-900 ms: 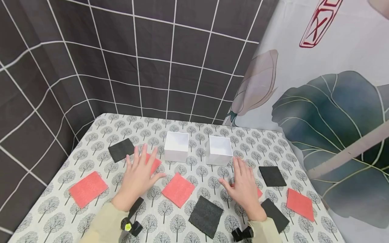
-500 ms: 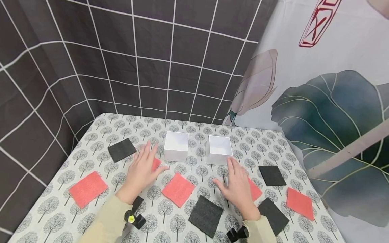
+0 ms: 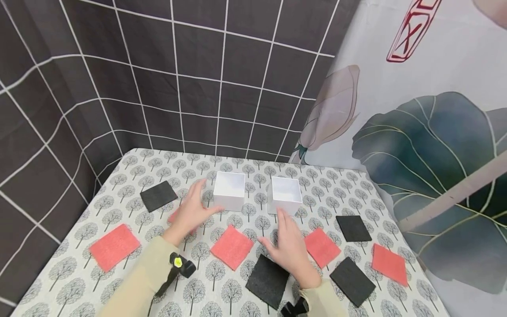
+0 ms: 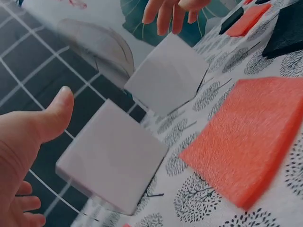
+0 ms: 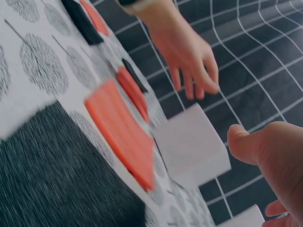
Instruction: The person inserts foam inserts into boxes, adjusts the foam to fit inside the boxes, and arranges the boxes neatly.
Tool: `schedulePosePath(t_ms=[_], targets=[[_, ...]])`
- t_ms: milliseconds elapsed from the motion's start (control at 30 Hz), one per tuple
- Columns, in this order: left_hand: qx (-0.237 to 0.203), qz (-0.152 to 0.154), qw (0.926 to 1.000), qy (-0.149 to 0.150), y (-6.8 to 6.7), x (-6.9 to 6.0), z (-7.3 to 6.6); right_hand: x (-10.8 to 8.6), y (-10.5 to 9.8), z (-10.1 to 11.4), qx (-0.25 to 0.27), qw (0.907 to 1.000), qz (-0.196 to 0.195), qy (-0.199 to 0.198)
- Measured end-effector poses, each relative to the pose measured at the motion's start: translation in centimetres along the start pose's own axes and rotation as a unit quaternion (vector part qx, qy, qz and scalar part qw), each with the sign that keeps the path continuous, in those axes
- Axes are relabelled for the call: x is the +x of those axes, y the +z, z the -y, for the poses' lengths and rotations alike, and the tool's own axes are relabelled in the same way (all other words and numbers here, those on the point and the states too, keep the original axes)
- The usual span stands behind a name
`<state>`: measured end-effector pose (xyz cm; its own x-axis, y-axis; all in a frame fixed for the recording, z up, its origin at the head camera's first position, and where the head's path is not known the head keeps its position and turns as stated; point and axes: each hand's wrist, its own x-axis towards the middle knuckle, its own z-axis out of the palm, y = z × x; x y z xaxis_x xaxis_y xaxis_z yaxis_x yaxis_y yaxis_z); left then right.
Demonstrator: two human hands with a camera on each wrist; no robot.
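The left hand is just left of the left white box, fingers and thumb spread, holding nothing; a red cloth lies partly hidden under it. In front of the right white box, the right hand hovers beside a black cloth, its fingers extended and nothing held. Between the hands lies a red cloth. The left wrist view shows the left box beyond the left thumb, and the right wrist view shows that box near the left hand.
A black cloth and a red cloth lie on the left. To the right are red cloths and black cloths. A dark grid curtain hangs behind the tree-print tablecloth.
The right hand has moved left and nearer the wearer, uncovering a red cloth. The left hand has turned, its thumb shifting toward the left box. Boxes and cloths have stayed in place.
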<state>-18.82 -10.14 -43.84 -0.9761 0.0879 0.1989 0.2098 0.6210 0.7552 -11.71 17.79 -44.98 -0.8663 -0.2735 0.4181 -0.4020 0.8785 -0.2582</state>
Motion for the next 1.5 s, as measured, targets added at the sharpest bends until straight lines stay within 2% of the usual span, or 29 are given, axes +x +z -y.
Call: schedulePosePath(t_ms=[133,267,433,633,900,1033,1200,1367,1500], targets=[[-0.033,0.017,0.9993,-0.007,0.5,1.2,0.9,0.2,0.8,1.2,0.014,0.9997,0.019,-0.003],[-0.062,0.034,0.9973,-0.018,0.9,2.0,1.6,0.1,1.5,2.3,0.026,0.9977,0.062,-0.006],[-0.101,0.053,0.9930,-0.031,1.3,2.8,2.2,-0.1,2.5,3.3,0.033,0.9936,0.104,-0.029],[-0.147,0.082,0.9853,-0.030,1.8,3.8,2.9,-0.3,4.0,4.0,0.030,0.9908,0.124,-0.044],[-0.172,0.114,0.9780,-0.035,2.0,5.1,4.0,-0.6,5.6,5.0,-0.031,0.9851,0.167,-0.029],[-0.206,0.122,0.9708,-0.018,2.3,5.6,4.3,-0.4,6.0,5.4,-0.074,0.9821,0.171,-0.029],[-0.239,0.131,0.9622,0.006,2.8,6.1,4.3,-0.4,6.1,5.7,-0.103,0.9745,0.198,-0.016],[-0.207,0.137,0.9686,-0.011,3.3,6.4,4.4,-0.3,6.1,5.7,-0.106,0.9730,0.205,-0.008],[-0.192,0.138,0.9712,-0.027,3.4,6.5,4.4,-0.3,6.0,5.7,-0.090,0.9766,0.195,-0.009]])
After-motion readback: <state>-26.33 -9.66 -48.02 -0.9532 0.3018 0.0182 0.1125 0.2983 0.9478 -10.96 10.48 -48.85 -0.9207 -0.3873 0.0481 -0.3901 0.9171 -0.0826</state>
